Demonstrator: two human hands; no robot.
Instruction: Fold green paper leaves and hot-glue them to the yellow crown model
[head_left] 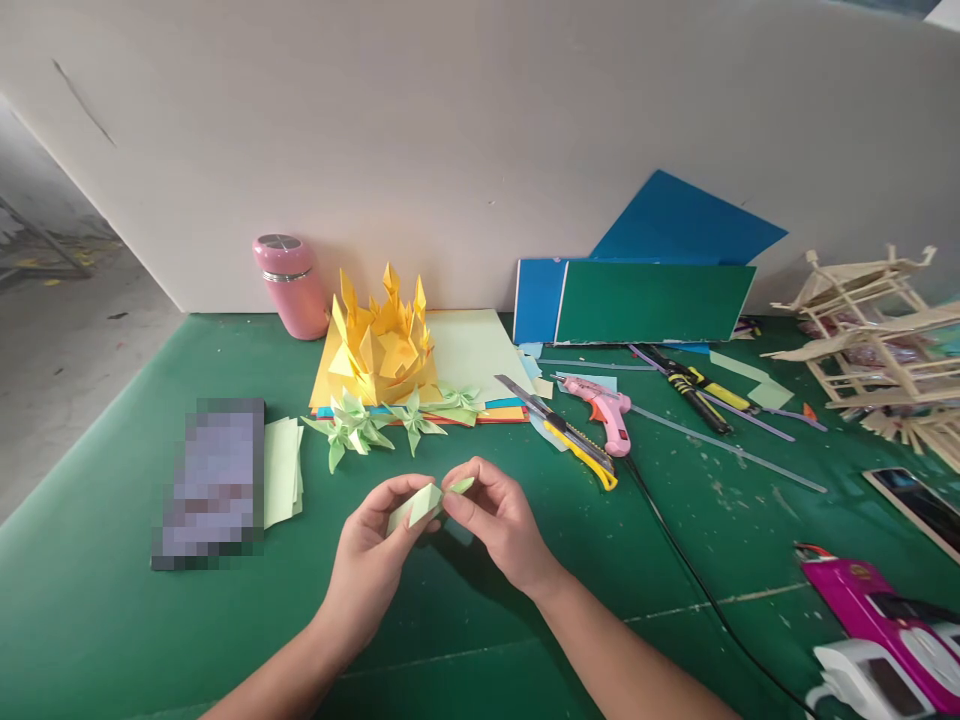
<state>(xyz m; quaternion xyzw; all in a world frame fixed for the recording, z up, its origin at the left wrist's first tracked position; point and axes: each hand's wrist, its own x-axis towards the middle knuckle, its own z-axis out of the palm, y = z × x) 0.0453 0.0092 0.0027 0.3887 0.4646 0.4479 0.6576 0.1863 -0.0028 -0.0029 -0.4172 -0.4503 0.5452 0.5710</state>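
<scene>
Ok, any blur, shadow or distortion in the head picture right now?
Head view: the folded paper looks fairly sharp; blocky pixels cover the dark-framed screen; the stick model smears at the right edge; soft shadow lies on the green table beneath the right hand.

The bare left forearm (pixel 304 655) and bare right forearm (pixel 611 640) slant forward and inward, converging. The left hand (pixel 369 535) and right hand (pixel 501 517) nearly meet, facing each other, each curled into a pinch

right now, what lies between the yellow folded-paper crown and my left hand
In the head view, light-green folded-paper flowers lie between the yellow crown and your left hand, along the front edge of the coloured paper stack.
</scene>
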